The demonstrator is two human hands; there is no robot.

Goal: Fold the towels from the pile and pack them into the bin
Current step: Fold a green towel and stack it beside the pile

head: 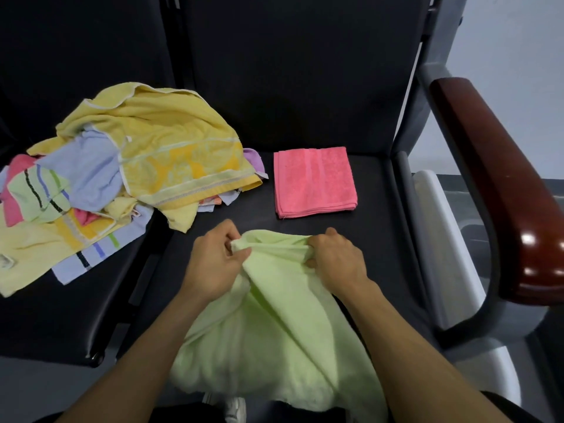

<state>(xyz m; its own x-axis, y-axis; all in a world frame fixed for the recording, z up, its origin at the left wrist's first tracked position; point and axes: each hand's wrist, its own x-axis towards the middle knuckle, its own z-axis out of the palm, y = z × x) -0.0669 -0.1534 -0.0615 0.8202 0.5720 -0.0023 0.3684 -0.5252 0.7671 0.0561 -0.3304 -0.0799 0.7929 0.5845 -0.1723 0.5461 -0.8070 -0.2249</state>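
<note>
Head view: one pink towel (316, 181) lies folded; the pile (122, 166) remains, no bin visible. My left hand (213, 264) and right hand (337, 259) pinch the green towel (274, 331), unfolded.

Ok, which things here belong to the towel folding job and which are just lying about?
Job: pale green terry towel gripped by left hand and right hand; folded pink square towel; mixed pile of unfolded towels.
Lying about: black padded seat; glossy brown wooden armrest.

Pale green towel (274, 325) bunched near seat edge, folded pink towel (315, 181) beyond, jumbled pile (122, 175) left
</note>
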